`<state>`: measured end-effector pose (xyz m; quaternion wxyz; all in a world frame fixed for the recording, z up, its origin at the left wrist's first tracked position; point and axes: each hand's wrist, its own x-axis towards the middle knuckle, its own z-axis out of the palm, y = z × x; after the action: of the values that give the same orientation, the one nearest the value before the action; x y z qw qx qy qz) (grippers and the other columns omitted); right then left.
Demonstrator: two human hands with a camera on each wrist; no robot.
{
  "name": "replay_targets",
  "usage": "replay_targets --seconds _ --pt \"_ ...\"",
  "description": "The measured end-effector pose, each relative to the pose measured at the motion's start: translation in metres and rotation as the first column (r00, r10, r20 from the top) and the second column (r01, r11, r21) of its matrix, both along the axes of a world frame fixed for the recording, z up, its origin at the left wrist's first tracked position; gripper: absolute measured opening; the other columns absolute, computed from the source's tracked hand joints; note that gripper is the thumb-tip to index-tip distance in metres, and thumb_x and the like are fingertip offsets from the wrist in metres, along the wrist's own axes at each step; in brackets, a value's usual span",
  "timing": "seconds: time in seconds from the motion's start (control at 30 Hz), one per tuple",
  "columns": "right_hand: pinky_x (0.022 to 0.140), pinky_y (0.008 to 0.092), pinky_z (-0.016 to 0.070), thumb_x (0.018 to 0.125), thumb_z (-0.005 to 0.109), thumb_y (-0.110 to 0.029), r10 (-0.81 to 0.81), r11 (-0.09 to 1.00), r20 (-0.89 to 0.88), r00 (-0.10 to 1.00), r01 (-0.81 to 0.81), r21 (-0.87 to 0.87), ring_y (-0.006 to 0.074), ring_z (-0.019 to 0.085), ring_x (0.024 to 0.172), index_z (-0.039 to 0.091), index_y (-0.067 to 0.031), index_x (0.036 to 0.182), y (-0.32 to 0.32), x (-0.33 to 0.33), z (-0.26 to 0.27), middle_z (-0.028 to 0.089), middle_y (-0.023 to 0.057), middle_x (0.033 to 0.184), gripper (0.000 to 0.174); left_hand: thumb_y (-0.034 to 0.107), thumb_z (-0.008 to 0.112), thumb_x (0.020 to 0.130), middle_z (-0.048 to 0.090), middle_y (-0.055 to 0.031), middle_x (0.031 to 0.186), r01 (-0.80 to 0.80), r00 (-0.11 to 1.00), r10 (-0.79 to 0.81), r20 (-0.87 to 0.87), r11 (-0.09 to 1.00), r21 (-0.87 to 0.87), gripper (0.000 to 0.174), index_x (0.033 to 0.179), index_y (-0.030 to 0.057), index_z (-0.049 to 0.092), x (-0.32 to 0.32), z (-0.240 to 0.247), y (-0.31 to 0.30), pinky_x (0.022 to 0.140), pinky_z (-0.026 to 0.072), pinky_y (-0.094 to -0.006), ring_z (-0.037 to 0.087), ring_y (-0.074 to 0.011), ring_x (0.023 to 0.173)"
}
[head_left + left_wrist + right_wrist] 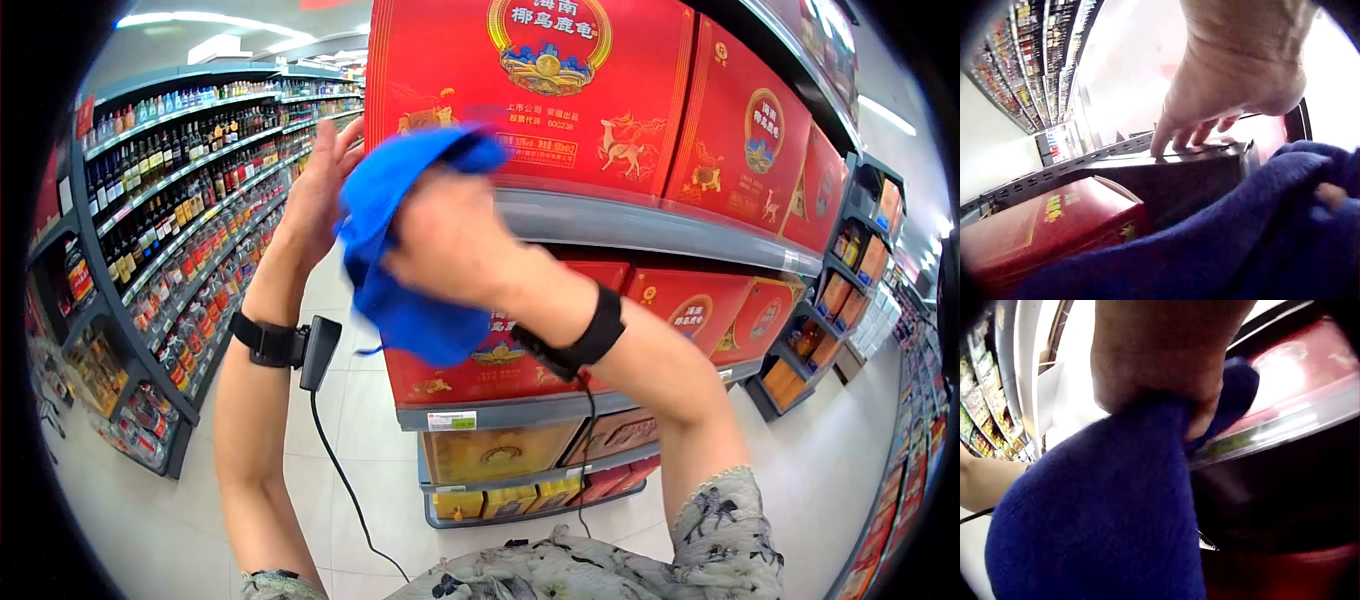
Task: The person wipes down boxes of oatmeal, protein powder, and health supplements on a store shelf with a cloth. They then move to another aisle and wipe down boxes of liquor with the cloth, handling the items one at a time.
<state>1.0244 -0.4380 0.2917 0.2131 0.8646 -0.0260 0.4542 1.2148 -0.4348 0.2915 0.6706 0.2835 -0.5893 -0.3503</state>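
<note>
My right hand (455, 240), blurred in the head view, grips a bunched blue cloth (375, 190) in front of the red gift boxes. Loose folds of the cloth (1097, 506) hang below the fist in the right wrist view. My left hand (318, 190) is raised at the left end of the shelf unit, its fingers extended upward. In the left wrist view, the left fingertips (1159, 147) lie at a grey metal shelf part (1197, 155), with the blue cloth close below. Nearest to both hands stands a large red box (540, 130) with gold print and a deer picture.
More red boxes (745, 140) line the upper shelf, whose grey front edge (640, 225) runs to the right. Lower tiers hold red, gold and yellow boxes. Across the tiled aisle (350, 450) at left stands a shelf of bottles (165, 165). Wrist-strap cables hang down near my body.
</note>
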Motion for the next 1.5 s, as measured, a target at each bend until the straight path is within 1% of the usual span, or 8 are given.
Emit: replay_targets --seconds 0.17,0.27,0.37,0.53,0.7,1.17,1.33,1.5 --pt "0.063 0.0456 0.0499 0.082 0.054 -0.023 0.574 0.655 -0.666 0.476 0.22 0.723 0.0379 0.061 0.066 0.061 0.002 0.079 0.039 -0.026 -0.103 0.062 0.0248 0.075 0.026 0.065 0.031 0.092 0.044 -0.0185 0.139 -0.234 0.972 0.236 -0.017 0.969 0.085 0.082 0.147 0.0042 0.022 -0.003 -0.053 0.026 0.104 0.0311 -0.0369 0.044 -0.0248 0.126" --pt "0.064 0.0397 0.0494 0.085 0.055 -0.025 0.642 0.448 -0.466 0.609 0.195 0.872 0.0302 0.059 0.065 0.061 0.0007 0.081 0.016 -0.07 -0.151 0.061 0.0206 0.073 0.026 0.06 0.033 0.095 0.045 -0.0184 0.137 -0.323 0.944 0.306 0.12 0.93 0.173 0.076 0.146 0.0045 0.026 0.004 -0.101 0.027 0.102 0.0336 -0.0353 0.044 -0.0234 0.127" --pt "0.072 0.0327 0.0491 0.088 0.058 -0.02 0.232 0.209 0.066 0.971 -0.116 0.971 0.0149 0.059 0.078 0.064 -0.0018 0.1 0.018 -0.118 -0.12 0.065 0.0094 0.085 0.022 0.051 0.052 0.091 0.048 -0.0143 0.135 -0.292 0.933 0.258 0.25 0.95 0.108 0.078 0.146 0.0046 0.023 0.002 -0.129 0.022 0.103 0.0342 -0.0372 0.044 -0.0214 0.126" --pt "0.081 0.0354 0.0473 0.086 0.062 -0.01 -0.09 0.878 0.591 0.801 -0.217 0.427 0.0242 0.06 0.093 0.06 0.0006 0.107 -0.015 -0.16 -0.097 0.063 0.0118 0.098 0.023 0.038 0.079 0.072 0.04 -0.0172 0.141 -0.144 0.974 0.113 0.196 0.977 0.156 0.106 0.148 0.003 0.014 -0.006 -0.128 0.015 0.106 0.0325 -0.0386 0.04 -0.0244 0.129" --pt "0.081 0.0453 0.0469 0.082 0.067 -0.022 -0.549 0.834 0.264 0.793 0.542 0.109 0.0382 0.061 0.091 0.063 -0.0056 0.109 -0.05 -0.156 -0.105 0.064 0.0191 0.098 0.032 0.032 0.085 0.063 0.044 -0.0127 0.136 -0.097 0.968 0.045 0.249 0.975 0.202 0.11 0.147 0.0043 0.018 -0.014 -0.124 0.01 0.105 0.0345 -0.0376 0.043 -0.0231 0.126" --pt "0.065 0.0414 0.0498 0.061 0.064 -0.014 -0.127 0.967 -0.202 0.971 0.166 0.193 0.0314 0.065 0.072 0.068 -0.005 0.072 -0.014 0.041 -0.068 0.065 0.0159 0.072 0.015 0.02 0.069 0.085 0.047 -0.0081 0.136 -0.272 0.92 0.186 0.346 0.937 0.218 0.059 0.136 0.0041 0.043 0.032 -0.171 -0.008 0.104 0.0378 -0.035 0.045 -0.0194 0.123" --pt "0.066 0.0427 0.0513 0.067 0.064 -0.024 -0.236 0.85 -0.349 0.907 0.367 0.378 0.0325 0.065 0.071 0.069 -0.0079 0.079 -0.014 0.002 -0.054 0.065 0.0168 0.073 0.02 0.018 0.078 0.072 0.053 -0.0057 0.126 -0.26 0.925 0.179 0.335 0.941 0.215 0.077 0.137 0.0058 0.039 0.012 -0.147 0.001 0.097 0.0437 -0.0334 0.051 -0.0176 0.114" --pt "0.084 0.0445 0.0421 0.063 0.066 -0.027 -0.458 0.869 0.017 0.889 0.444 0.219 0.0327 0.062 0.071 0.067 -0.009 0.064 -0.043 -0.078 -0.082 0.063 0.0153 0.067 0.018 0.02 0.086 0.063 0.054 -0.0068 0.123 -0.131 0.951 0.092 0.295 0.985 0.114 0.096 0.14 0.0067 0.031 -0.007 -0.128 0.007 0.097 0.0432 -0.0344 0.052 -0.0192 0.112"
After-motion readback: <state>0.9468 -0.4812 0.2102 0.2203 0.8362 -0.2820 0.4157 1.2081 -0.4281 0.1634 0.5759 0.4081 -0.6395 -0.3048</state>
